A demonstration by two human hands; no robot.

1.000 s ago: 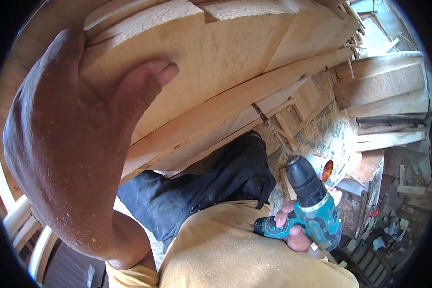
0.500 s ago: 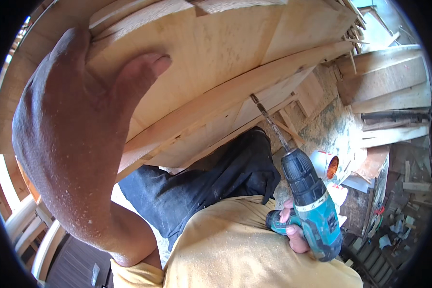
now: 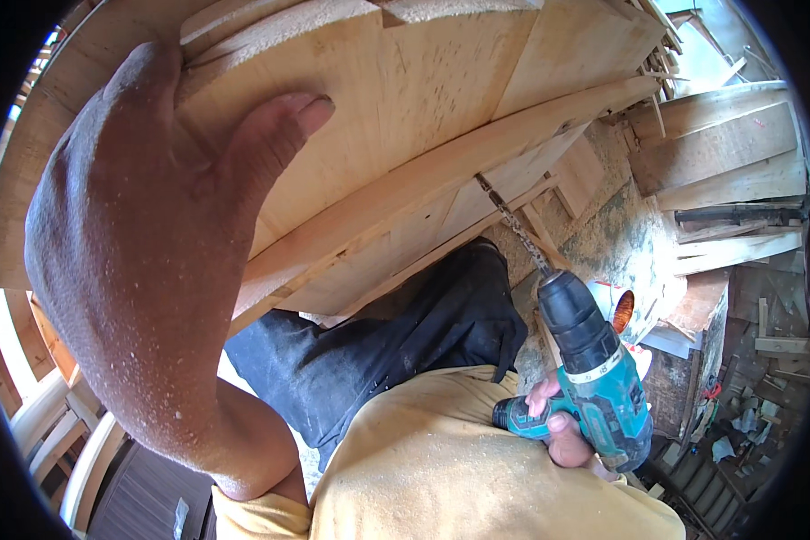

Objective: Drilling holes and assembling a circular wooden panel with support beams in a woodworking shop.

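My right hand [image 3: 558, 427] is wrapped round the handle of a teal and black cordless drill [image 3: 603, 396]. Its long drill bit [image 3: 516, 223] slants up and to the left, with the tip at the light wooden strip [image 3: 450, 175] along the panel's lower edge. Whether the tip has entered the wood I cannot tell. My left hand [image 3: 153, 189] grips the wooden panel [image 3: 405, 103] near its left end. The thumb lies across the panel face, while the other fingers are hidden behind the edge.
My dark trousers [image 3: 378, 333] are below the panel. A white can [image 3: 614, 301] with a copper-coloured inside stands right of the drill. Stacked boards [image 3: 724, 148] sit at the far right, above scattered wood scraps [image 3: 756, 423]. Curved wooden pieces [image 3: 85, 463] stand at the lower left.
The drill and my right hand have shifted slightly right, the bit tip staying by the strip. My left thumb sits a little farther right and higher in the picture.
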